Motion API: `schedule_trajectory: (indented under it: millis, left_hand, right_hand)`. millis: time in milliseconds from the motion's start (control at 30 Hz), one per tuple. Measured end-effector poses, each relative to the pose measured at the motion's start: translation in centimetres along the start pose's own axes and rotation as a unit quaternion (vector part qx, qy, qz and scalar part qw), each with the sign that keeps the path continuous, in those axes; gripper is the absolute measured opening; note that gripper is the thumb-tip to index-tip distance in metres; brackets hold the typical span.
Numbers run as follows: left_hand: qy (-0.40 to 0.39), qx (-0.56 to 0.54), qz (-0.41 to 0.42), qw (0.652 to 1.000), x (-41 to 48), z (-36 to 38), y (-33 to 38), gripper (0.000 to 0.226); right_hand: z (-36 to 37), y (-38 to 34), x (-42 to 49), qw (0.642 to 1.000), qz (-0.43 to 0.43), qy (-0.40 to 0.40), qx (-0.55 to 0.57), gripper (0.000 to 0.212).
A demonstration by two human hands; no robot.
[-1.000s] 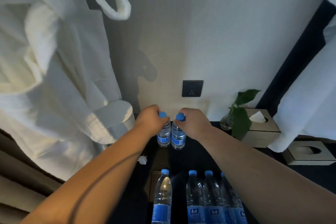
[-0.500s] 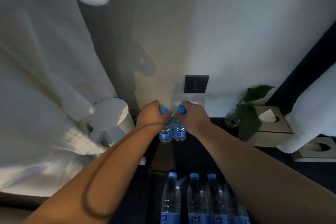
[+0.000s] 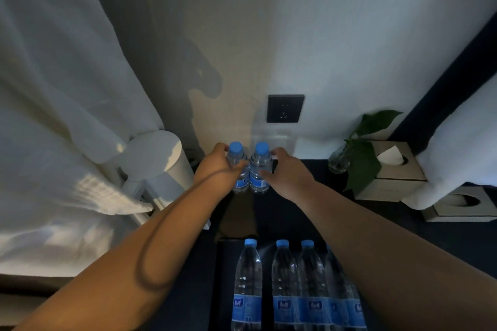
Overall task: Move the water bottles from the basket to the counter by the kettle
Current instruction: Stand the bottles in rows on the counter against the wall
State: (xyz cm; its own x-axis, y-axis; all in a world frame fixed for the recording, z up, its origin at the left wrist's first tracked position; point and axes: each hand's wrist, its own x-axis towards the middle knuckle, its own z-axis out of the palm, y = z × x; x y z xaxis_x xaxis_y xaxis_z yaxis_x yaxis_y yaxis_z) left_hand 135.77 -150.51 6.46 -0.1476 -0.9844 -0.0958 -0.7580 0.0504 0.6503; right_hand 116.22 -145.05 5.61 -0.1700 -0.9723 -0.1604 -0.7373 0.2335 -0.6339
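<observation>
Two small clear water bottles with blue caps and blue labels stand side by side on the dark counter (image 3: 301, 209), close to the wall and just right of the white kettle (image 3: 157, 160). My left hand (image 3: 216, 168) wraps the body of the left bottle (image 3: 236, 150). The right bottle (image 3: 260, 166) is held at its side by my right hand (image 3: 286, 173). Both caps show above my fingers. Nearer to me, several taller bottles (image 3: 247, 279) stand upright in a dark basket (image 3: 224, 255); my right forearm hides part of them.
A white bathrobe (image 3: 59, 115) hangs at the left, down against the kettle. On the wall above the bottles is a black socket (image 3: 285, 108). To the right stand a leafy plant in a glass vase (image 3: 357, 153), two tissue boxes (image 3: 395, 172) and a white towel (image 3: 462, 153).
My hands have slid down from the caps to the bottles' bodies, so both blue caps now show. The bottles stand on the counter by the kettle; the view has tilted slightly.
</observation>
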Motion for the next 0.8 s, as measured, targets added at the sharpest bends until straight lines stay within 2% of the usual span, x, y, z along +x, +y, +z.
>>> schedule_trajectory:
  millis: [100,200,267,400,567,667,800]
  left_hand:
    - [-0.027,0.037,-0.009,0.999,-2.2,1.7,-2.3,0.056]
    - [-0.099,0.1,-0.023,0.99,-4.7,3.8,-4.3,0.043]
    - [-0.159,0.129,-0.03,0.978,-6.4,5.4,-5.4,0.033]
    - [-0.203,0.137,-0.026,0.969,-9.0,7.8,-6.5,0.032]
    - [-0.244,0.174,-0.025,0.954,-10.6,9.5,-6.8,0.049]
    - [-0.255,0.148,-0.046,0.954,-11.1,10.6,-6.5,0.054]
    - [-0.252,0.091,-0.076,0.96,-11.3,11.5,-6.3,0.061]
  right_hand:
    - [1.6,2.9,-1.9,0.991,0.039,-0.092,-0.088,0.032]
    - [3.4,5.3,-4.0,0.963,0.074,-0.195,-0.168,0.041]
    - [4.5,6.3,-5.4,0.95,0.096,-0.226,-0.192,0.045]
    - [5.8,6.7,-7.4,0.937,0.109,-0.23,-0.239,0.049]
    - [6.9,6.0,-8.4,0.918,0.118,-0.226,-0.304,0.047]
    - [7.8,5.7,-8.9,0.911,0.129,-0.223,-0.321,0.046]
    - [8.7,5.3,-9.3,0.92,0.146,-0.196,-0.305,0.038]
